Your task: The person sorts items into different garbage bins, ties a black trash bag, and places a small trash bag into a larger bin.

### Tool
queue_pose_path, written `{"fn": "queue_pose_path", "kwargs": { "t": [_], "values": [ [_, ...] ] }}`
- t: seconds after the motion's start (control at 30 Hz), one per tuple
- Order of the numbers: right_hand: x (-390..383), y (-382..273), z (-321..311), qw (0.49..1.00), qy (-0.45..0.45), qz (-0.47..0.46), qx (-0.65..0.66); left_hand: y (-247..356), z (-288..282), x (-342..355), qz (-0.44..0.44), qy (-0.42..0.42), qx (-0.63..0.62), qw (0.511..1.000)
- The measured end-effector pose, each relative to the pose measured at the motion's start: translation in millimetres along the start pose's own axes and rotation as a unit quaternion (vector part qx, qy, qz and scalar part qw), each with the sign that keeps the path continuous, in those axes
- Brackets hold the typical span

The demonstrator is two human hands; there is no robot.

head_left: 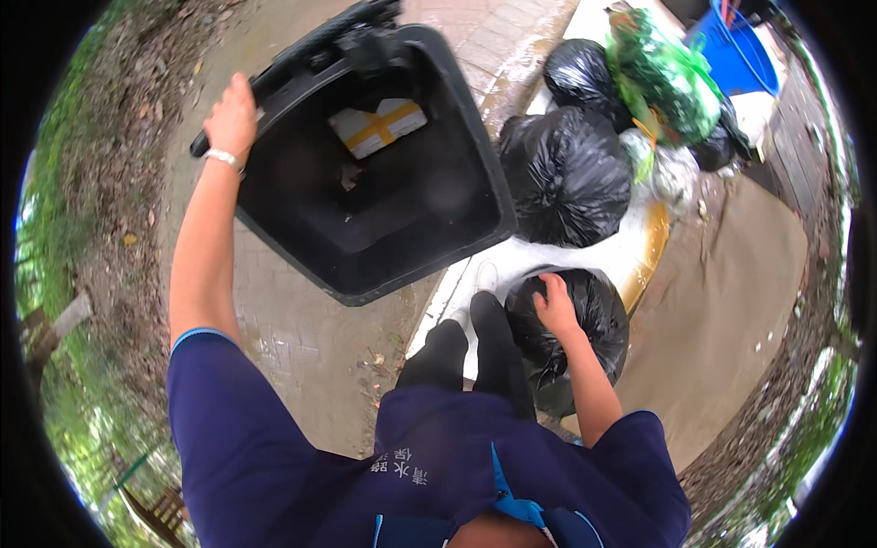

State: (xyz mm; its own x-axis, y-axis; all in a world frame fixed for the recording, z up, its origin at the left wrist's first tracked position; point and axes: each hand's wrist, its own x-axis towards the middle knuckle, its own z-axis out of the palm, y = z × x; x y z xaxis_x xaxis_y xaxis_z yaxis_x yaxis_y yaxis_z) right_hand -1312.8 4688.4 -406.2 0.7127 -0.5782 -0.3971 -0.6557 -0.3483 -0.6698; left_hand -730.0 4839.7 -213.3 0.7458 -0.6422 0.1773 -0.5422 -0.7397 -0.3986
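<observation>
Paved path (306, 352), left hand (233, 119) clamped on plastic bin (438, 217), right hand (555, 308) over crinkled round bag (596, 320), grip unclear

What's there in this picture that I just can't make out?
In the head view:
- What fills the black bag under the right hand: hidden by its dark plastic.
- Whether the right fingers pinch that bag or only rest on it: their undersides are turned away.
- The topmost part of the black bin: cut off by the upper edge.
- What the brown scrap inside it is: too small and blurred.
</observation>
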Motion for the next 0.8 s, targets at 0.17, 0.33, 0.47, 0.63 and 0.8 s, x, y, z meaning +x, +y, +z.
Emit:
{"fn": "queue_pose_path", "kwargs": {
  "t": [0.17, 0.33, 0.47, 0.63, 0.8],
  "values": [
    [106, -66, 11, 0.993, 0.026, -0.079, 0.082, 13, -5, 31, -0.072, -0.019, 0.041, 0.996],
    [172, -118, 27, 0.992, 0.048, -0.106, 0.044, -22, 10, 43, -0.105, -0.034, 0.015, 0.994],
    [192, -145, 36, 0.988, 0.090, -0.119, 0.030, -35, 14, 82, -0.096, -0.035, 0.022, 0.995],
    [219, -182, 32, 0.982, 0.122, -0.128, 0.060, -39, 36, 166, -0.107, 0.050, -0.056, 0.991],
    [259, -260, 49, 0.970, 0.195, -0.124, 0.073, -125, 81, 173, 0.026, 0.182, -0.345, 0.921]
  ]
}}
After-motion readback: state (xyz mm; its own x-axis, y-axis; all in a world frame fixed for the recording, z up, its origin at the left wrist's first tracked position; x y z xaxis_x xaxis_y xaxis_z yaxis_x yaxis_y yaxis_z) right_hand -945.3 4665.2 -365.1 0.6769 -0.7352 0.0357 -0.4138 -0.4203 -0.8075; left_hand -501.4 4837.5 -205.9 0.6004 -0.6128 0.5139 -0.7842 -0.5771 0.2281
